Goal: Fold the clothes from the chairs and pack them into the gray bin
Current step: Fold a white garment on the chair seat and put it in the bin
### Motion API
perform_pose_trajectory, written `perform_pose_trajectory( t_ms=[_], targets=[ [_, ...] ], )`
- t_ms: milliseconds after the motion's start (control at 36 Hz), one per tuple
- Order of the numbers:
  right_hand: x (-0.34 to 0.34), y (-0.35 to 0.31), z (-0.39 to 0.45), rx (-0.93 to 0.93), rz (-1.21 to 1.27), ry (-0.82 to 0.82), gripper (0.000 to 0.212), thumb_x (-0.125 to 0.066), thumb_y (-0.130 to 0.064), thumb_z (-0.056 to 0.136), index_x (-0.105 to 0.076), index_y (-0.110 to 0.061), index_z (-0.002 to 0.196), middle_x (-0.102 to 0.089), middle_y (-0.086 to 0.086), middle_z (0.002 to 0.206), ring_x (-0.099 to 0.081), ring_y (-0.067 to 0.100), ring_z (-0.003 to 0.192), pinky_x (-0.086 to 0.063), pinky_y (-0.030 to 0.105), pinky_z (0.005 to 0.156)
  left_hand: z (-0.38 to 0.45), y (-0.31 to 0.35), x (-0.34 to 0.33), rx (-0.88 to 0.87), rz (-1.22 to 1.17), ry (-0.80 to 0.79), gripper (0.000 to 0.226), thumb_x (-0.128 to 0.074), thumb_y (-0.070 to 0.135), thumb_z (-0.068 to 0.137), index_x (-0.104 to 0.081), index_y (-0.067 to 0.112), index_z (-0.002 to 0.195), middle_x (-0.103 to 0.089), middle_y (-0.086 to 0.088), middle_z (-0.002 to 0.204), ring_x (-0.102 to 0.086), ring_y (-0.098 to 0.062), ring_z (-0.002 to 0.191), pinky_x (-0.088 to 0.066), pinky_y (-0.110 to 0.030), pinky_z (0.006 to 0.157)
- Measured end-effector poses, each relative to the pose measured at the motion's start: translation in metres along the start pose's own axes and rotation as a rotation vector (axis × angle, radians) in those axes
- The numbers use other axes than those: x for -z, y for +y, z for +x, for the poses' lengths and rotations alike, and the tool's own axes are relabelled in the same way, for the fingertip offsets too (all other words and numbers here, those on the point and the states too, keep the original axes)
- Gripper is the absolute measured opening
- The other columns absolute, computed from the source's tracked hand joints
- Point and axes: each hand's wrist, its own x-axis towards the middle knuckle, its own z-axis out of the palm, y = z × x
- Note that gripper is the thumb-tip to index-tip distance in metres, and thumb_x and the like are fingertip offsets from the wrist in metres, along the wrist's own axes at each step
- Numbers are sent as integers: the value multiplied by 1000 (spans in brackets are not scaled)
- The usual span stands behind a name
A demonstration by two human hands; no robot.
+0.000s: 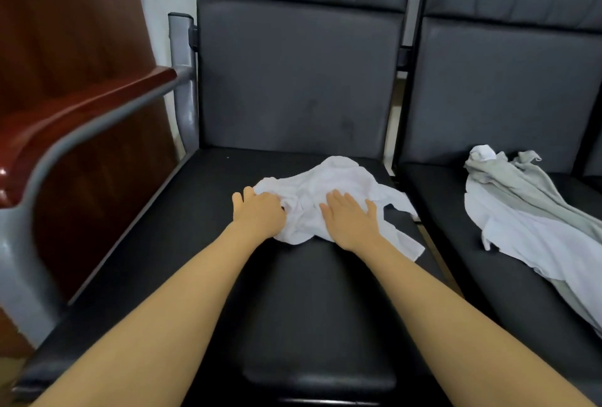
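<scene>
Crumpled white garment (329, 201) on smooth black seat (195, 227): left hand (259, 211) clutches its edge, right hand (350, 220) presses flat.

Both bare forearms reach forward side by side, slightly converging, toward the crumpled white garment (329, 198), which serves as the landmark here. The left hand (259, 211) sits at the garment's left edge, knuckles up, fingers curled down into the cloth and bunching it; the thumb and one finger show at the hand's far left side. The right hand (350, 219) lies flat on top of the garment, toward its near right part, palm down, fingers straight and a little spread, thumb angled out to the right. Both wrists are roughly straight, just short of the garment's near edge.
</scene>
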Motion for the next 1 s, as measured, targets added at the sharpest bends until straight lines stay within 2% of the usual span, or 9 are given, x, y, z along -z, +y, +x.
perform_pose_trajectory(
  t_ms=[111, 194, 306, 417, 500, 583, 722, 806, 1000],
  targets=[
    [2, 2, 10, 35, 73, 25, 40, -22, -39, 102, -48, -17, 123, -46, -6, 133, -39, 15, 126, -17, 46, 110, 4, 1, 4, 15, 5, 123, 19, -38, 20, 92, -56, 22, 91, -39, 5, 88, -26, -20, 91, -21, -30, 78],
    [7, 3, 9, 41, 351, 127, 29, -38, -31, 100, -56, -10, 110, -56, 3, 117, -50, 23, 111, -31, 41, 103, 1, -2, 4, -24, -75, 313, 22, -37, 13, 92, -47, 18, 72, -37, 6, 72, -31, -19, 88, -20, -30, 74],
    [10, 1, -3, 112, 488, 333, 22, -48, -23, 93, -55, -11, 110, -49, 1, 109, -47, 24, 101, -34, 36, 91, -3, -4, 10, -54, -407, 455, 30, -37, 6, 90, -63, 19, 98, -61, 2, 89, -47, -20, 97, -20, -29, 75],
    [17, -8, -22, 270, 599, 222, 11, -51, -16, 90, -55, -13, 99, -56, -2, 88, -53, 19, 79, -46, 36, 76, -12, -5, 21, -64, -698, 511, 28, -35, 9, 96, -60, 17, 109, -56, 6, 86, -55, -21, 92, -25, -28, 83],
    [22, -9, -35, 282, 409, 143, 27, -59, -22, 84, -50, -16, 109, -57, -4, 98, -52, 20, 88, -44, 35, 81, -22, -9, 24, -108, -877, 506, 26, -37, 11, 97, -59, 17, 109, -56, 9, 81, -56, -23, 94, -42, -37, 92],
    [17, -3, -37, 246, 271, 151, 43, -64, -28, 82, -44, -14, 117, -49, -3, 111, -46, 20, 95, -36, 33, 85, -31, -11, 25, -129, -973, 539, 23, -39, 7, 94, -61, 11, 101, -63, -6, 87, -58, -26, 87, -47, -37, 79],
    [18, 5, -27, 205, 186, 316, 13, -51, -16, 92, -60, -10, 100, -60, 3, 99, -55, 26, 94, -35, 34, 84, -40, -12, 37, -134, -1098, 544, 18, -43, 6, 92, -58, 15, 98, -57, 10, 83, -52, -4, 74, -42, -15, 63],
    [29, 5, -23, 173, 396, 417, 16, -49, -12, 93, -64, -9, 92, -65, 3, 88, -60, 25, 83, -46, 40, 78, -43, -13, 43, -184, -1153, 528, 18, -45, 3, 90, -58, 15, 96, -59, 7, 86, -53, -5, 75, -43, -15, 63],
    [70, -13, -35, 111, 963, 470, 23, -43, -11, 97, -63, -16, 108, -66, -8, 100, -61, 6, 95, -50, 26, 85, -48, -17, 49, -375, -1261, 463, 28, -42, 0, 91, -60, 19, 98, -63, 13, 92, -58, 3, 81, -47, -7, 63]
  ],
)
